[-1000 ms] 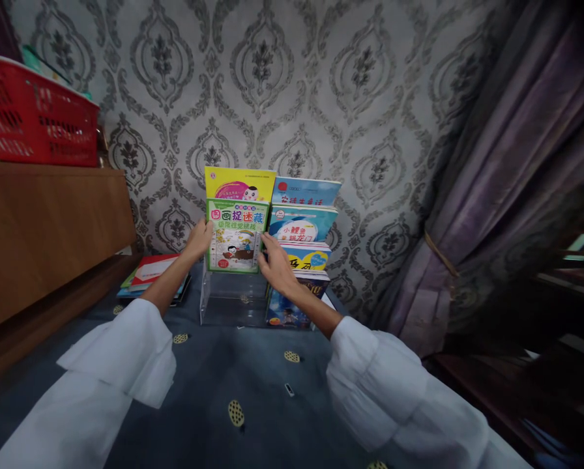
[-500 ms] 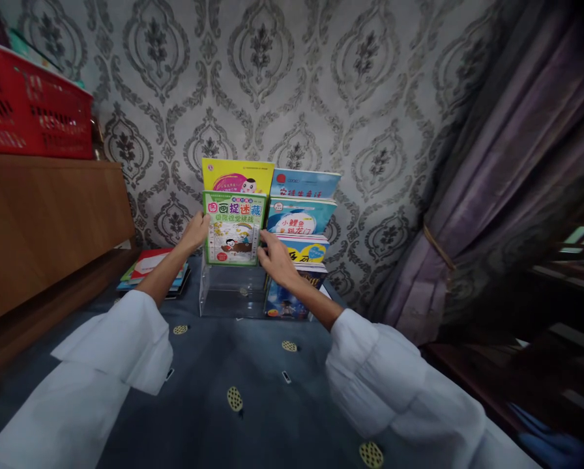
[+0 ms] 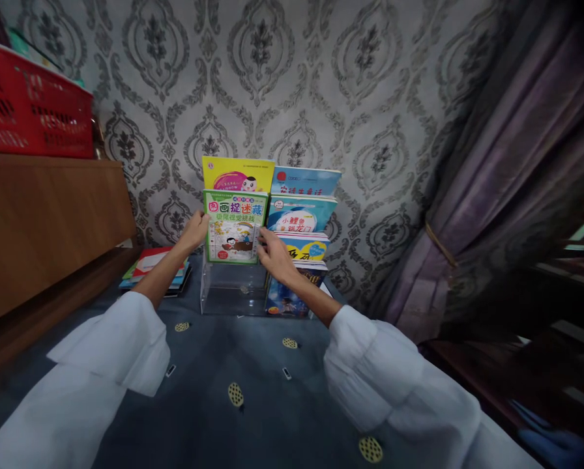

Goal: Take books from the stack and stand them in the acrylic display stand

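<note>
A green-bordered picture book (image 3: 236, 228) stands upright in the left column of a clear acrylic book rack (image 3: 233, 294). My left hand (image 3: 195, 230) is closed at the book's left edge. My right hand (image 3: 276, 255) has its fingers closed at the book's right edge, in front of the right column. Behind the green book rises a yellow book (image 3: 238, 170). The right column holds a blue book (image 3: 307, 179), a light-blue book (image 3: 302, 215), a yellow-and-blue book (image 3: 316, 249) and a dark-blue book (image 3: 288, 301). The rack's lower left tier shows bare plastic.
On the left, a small stack of books (image 3: 152, 264) lies beside a wooden cabinet (image 3: 52, 221) with a red basket (image 3: 38, 104) on it. A dark patterned cloth (image 3: 199, 391) covers the table. A purple curtain (image 3: 433, 280) hangs at right, before the patterned wall.
The view has shifted very slightly. Both hands stay at the sides of the green picture book, which keeps its place in the rack.
</note>
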A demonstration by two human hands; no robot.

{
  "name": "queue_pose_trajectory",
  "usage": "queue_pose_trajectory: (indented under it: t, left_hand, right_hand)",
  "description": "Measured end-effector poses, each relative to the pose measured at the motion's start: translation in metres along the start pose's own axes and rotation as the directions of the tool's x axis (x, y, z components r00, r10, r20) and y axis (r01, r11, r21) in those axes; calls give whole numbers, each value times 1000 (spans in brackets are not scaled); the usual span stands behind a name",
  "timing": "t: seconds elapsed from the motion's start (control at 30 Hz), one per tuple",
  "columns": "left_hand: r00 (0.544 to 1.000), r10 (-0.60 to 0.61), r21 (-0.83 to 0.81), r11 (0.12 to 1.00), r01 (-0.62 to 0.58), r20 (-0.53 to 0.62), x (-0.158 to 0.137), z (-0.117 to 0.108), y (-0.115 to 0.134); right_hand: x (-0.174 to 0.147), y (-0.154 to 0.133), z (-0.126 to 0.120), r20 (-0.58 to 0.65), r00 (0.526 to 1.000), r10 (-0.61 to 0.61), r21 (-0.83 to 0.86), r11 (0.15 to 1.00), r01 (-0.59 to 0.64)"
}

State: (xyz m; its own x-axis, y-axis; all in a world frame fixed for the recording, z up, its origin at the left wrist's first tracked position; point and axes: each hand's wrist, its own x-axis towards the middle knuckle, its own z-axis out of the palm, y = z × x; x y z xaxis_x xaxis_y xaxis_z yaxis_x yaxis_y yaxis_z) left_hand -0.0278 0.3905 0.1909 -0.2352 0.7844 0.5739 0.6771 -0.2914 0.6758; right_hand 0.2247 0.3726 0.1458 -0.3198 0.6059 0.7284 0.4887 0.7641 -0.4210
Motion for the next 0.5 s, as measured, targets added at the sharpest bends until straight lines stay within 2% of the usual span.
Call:
queue_pose_trajectory:
  t: [0.2,0.5]
  left_hand:
    - [1000,4,-52,999,-5,-5,0,-1,-3]
    - [997,77,-164,983,-78,-13,-1,0,-11]
  right_hand:
    - [2,-2,2,0,1000,0,-19,1000,0]
    - [2,-3,2,8,1000,-17,-9,1000,17]
